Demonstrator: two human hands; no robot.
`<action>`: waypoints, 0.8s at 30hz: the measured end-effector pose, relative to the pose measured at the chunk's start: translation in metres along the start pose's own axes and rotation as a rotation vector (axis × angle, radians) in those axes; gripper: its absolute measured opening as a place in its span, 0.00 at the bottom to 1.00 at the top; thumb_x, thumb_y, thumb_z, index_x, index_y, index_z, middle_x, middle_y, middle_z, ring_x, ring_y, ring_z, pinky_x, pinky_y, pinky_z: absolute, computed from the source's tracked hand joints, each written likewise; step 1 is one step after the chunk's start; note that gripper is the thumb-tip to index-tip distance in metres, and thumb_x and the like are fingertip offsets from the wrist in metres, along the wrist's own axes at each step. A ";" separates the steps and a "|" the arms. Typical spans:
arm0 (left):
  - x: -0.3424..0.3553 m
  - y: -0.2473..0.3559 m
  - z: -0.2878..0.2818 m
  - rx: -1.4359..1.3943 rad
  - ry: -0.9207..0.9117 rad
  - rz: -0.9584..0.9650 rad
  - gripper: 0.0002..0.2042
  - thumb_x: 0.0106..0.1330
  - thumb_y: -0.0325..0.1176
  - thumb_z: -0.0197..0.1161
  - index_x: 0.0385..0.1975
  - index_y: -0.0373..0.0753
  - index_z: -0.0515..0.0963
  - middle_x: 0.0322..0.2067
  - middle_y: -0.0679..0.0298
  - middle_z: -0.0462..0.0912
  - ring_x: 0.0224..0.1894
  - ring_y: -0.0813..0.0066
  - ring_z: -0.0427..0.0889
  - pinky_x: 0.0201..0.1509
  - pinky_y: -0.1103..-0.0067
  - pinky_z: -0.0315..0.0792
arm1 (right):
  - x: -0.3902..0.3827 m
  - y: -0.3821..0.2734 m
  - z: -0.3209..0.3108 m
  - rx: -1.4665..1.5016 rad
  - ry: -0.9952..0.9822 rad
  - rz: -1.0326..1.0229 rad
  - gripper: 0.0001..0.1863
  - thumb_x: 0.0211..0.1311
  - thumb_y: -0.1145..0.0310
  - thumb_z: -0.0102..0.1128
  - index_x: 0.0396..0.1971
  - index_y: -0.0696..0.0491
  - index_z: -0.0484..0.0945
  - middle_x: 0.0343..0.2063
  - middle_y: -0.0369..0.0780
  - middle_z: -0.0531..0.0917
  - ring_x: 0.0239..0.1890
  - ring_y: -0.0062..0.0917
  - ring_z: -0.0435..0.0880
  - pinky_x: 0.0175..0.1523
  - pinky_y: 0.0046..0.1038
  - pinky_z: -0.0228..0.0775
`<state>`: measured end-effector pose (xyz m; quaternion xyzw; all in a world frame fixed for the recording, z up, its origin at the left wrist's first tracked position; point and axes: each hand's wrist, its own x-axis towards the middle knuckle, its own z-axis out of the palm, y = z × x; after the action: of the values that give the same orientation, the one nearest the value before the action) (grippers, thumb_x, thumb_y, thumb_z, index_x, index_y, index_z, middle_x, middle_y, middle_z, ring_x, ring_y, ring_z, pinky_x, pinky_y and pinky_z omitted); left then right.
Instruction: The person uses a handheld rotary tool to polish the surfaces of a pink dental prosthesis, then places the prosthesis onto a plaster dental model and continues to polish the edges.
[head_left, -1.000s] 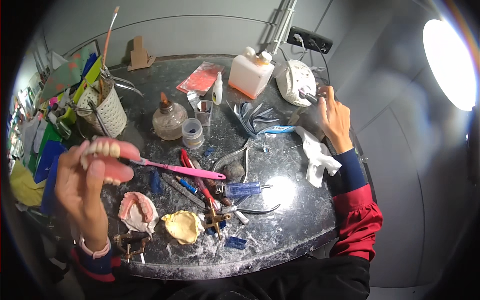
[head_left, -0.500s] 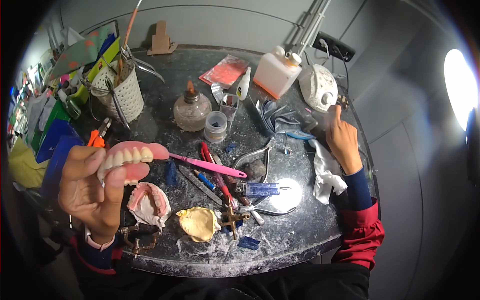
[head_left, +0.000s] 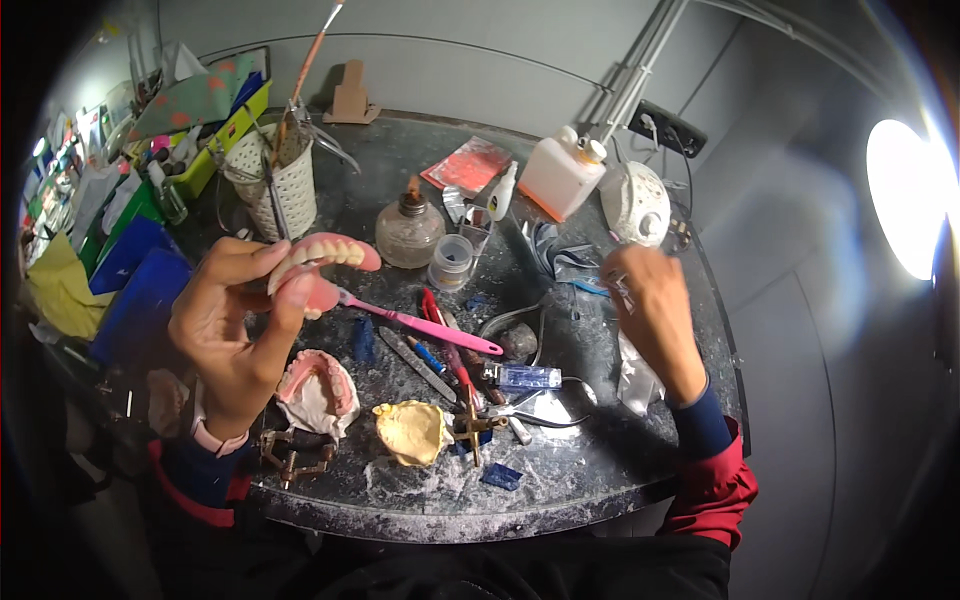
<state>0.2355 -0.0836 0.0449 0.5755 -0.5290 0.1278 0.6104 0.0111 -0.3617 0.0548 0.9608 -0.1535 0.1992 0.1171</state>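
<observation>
My left hand (head_left: pixel 240 325) is raised over the left of the bench, thumb and fingers closed on a denture (head_left: pixel 325 262) with a pink base and white teeth. A second pink piece (head_left: pixel 322 297) shows just beneath it; how the two join I cannot tell. My right hand (head_left: pixel 652 315) hovers at the right side, fingers curled in; what they hold, if anything, is hidden. Below it lies a crumpled white tissue (head_left: pixel 637 382). Near its fingertips are a fan of grey strips (head_left: pixel 552 250) and a white rounded device (head_left: pixel 637 203) with a knob.
Mid-bench are a glass spirit lamp (head_left: pixel 410 235), a small tub (head_left: pixel 452 262), a pink toothbrush (head_left: pixel 425 328) and metal pliers (head_left: pixel 545 410). Plaster casts (head_left: pixel 318 392) and a yellow mould (head_left: pixel 412 432) lie in front. A tool basket (head_left: pixel 290 190) and a plastic canister (head_left: pixel 560 178) stand behind.
My right hand has left the white device's knob and come nearer and left, its fingers curling in. My left hand still grips the denture, now a little lower within the shifted view.
</observation>
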 end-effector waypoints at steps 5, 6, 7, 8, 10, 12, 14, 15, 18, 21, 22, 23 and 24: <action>0.001 -0.007 0.001 -0.100 0.086 -0.031 0.10 0.55 0.19 0.61 0.38 0.29 0.73 0.33 0.61 0.75 0.34 0.79 0.78 0.34 0.86 0.76 | 0.008 -0.058 0.003 0.336 -0.252 -0.469 0.16 0.50 0.79 0.48 0.41 0.52 0.74 0.37 0.35 0.77 0.45 0.27 0.74 0.46 0.26 0.64; 0.001 -0.006 0.000 -0.104 0.097 -0.031 0.10 0.55 0.18 0.61 0.37 0.29 0.73 0.33 0.61 0.75 0.34 0.79 0.78 0.34 0.86 0.76 | 0.010 -0.061 0.004 0.336 -0.252 -0.485 0.16 0.50 0.79 0.48 0.41 0.52 0.74 0.37 0.35 0.77 0.45 0.27 0.74 0.46 0.26 0.64; 0.003 -0.004 -0.002 -0.073 0.105 -0.027 0.10 0.55 0.18 0.61 0.37 0.29 0.73 0.32 0.62 0.75 0.34 0.79 0.79 0.34 0.86 0.76 | 0.011 -0.062 0.005 0.303 -0.271 -0.492 0.17 0.51 0.78 0.48 0.42 0.51 0.74 0.37 0.35 0.77 0.44 0.26 0.74 0.46 0.25 0.64; 0.004 -0.003 -0.005 -0.063 0.119 -0.029 0.10 0.55 0.18 0.61 0.37 0.29 0.73 0.32 0.62 0.75 0.34 0.79 0.79 0.34 0.86 0.76 | 0.014 -0.063 0.004 0.270 -0.290 -0.499 0.17 0.51 0.78 0.48 0.43 0.50 0.74 0.37 0.36 0.77 0.44 0.26 0.74 0.46 0.25 0.64; 0.003 -0.005 -0.003 -0.091 0.156 -0.032 0.10 0.55 0.17 0.61 0.37 0.29 0.73 0.32 0.63 0.75 0.33 0.78 0.80 0.34 0.86 0.76 | 0.018 -0.058 0.005 0.287 -0.308 -0.514 0.17 0.50 0.77 0.50 0.42 0.49 0.75 0.37 0.36 0.77 0.43 0.27 0.75 0.45 0.26 0.66; 0.008 -0.003 0.000 -0.103 0.159 -0.021 0.10 0.56 0.18 0.60 0.38 0.30 0.73 0.33 0.62 0.76 0.33 0.76 0.81 0.33 0.86 0.76 | 0.026 -0.051 0.003 0.422 -0.192 -0.435 0.14 0.47 0.77 0.55 0.38 0.51 0.77 0.35 0.37 0.78 0.42 0.29 0.76 0.43 0.28 0.70; 0.007 -0.005 0.000 -0.136 0.150 -0.051 0.09 0.57 0.19 0.59 0.38 0.29 0.73 0.34 0.61 0.77 0.33 0.75 0.82 0.32 0.86 0.76 | 0.050 -0.048 -0.005 0.644 -0.170 -0.271 0.15 0.41 0.80 0.62 0.34 0.55 0.76 0.34 0.39 0.79 0.39 0.28 0.80 0.43 0.27 0.73; 0.006 -0.005 -0.001 -0.111 0.148 -0.061 0.09 0.58 0.19 0.59 0.38 0.29 0.72 0.35 0.60 0.77 0.33 0.74 0.82 0.33 0.85 0.76 | 0.064 -0.049 0.000 0.690 -0.063 -0.236 0.15 0.43 0.79 0.63 0.35 0.56 0.76 0.34 0.39 0.80 0.39 0.26 0.80 0.44 0.26 0.73; 0.006 -0.009 -0.003 -0.113 0.184 -0.055 0.08 0.58 0.19 0.59 0.37 0.29 0.73 0.35 0.59 0.78 0.33 0.74 0.82 0.34 0.85 0.76 | 0.098 -0.058 0.026 0.886 0.205 -0.052 0.13 0.48 0.77 0.64 0.35 0.60 0.74 0.34 0.39 0.81 0.38 0.21 0.80 0.46 0.24 0.72; 0.007 -0.011 -0.002 -0.136 0.210 -0.018 0.09 0.57 0.19 0.60 0.37 0.29 0.73 0.35 0.59 0.78 0.34 0.73 0.82 0.36 0.85 0.76 | 0.121 -0.060 0.047 1.194 0.123 0.042 0.15 0.50 0.72 0.66 0.35 0.61 0.72 0.33 0.40 0.81 0.38 0.22 0.80 0.46 0.25 0.71; 0.007 -0.009 -0.002 -0.186 0.211 -0.038 0.09 0.56 0.19 0.61 0.37 0.30 0.74 0.35 0.59 0.78 0.34 0.74 0.82 0.37 0.84 0.77 | 0.127 -0.062 0.051 1.379 0.049 0.132 0.16 0.50 0.70 0.66 0.35 0.61 0.72 0.33 0.40 0.80 0.38 0.21 0.80 0.46 0.25 0.71; 0.007 -0.007 -0.002 -0.175 0.204 -0.045 0.09 0.56 0.19 0.62 0.36 0.30 0.74 0.35 0.59 0.78 0.35 0.75 0.82 0.38 0.84 0.77 | 0.131 -0.064 0.055 1.307 0.047 0.174 0.17 0.50 0.68 0.67 0.35 0.60 0.72 0.33 0.39 0.80 0.38 0.21 0.80 0.45 0.23 0.71; 0.005 -0.006 -0.002 -0.159 0.198 -0.058 0.09 0.55 0.19 0.62 0.36 0.31 0.75 0.35 0.59 0.79 0.36 0.75 0.81 0.39 0.83 0.77 | 0.135 -0.065 0.063 1.310 0.047 0.162 0.17 0.50 0.68 0.67 0.35 0.60 0.72 0.33 0.39 0.80 0.38 0.21 0.80 0.45 0.23 0.71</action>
<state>0.2435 -0.0859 0.0461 0.5248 -0.4580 0.1236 0.7068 0.1734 -0.3529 0.0440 0.8140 -0.0698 0.2807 -0.5038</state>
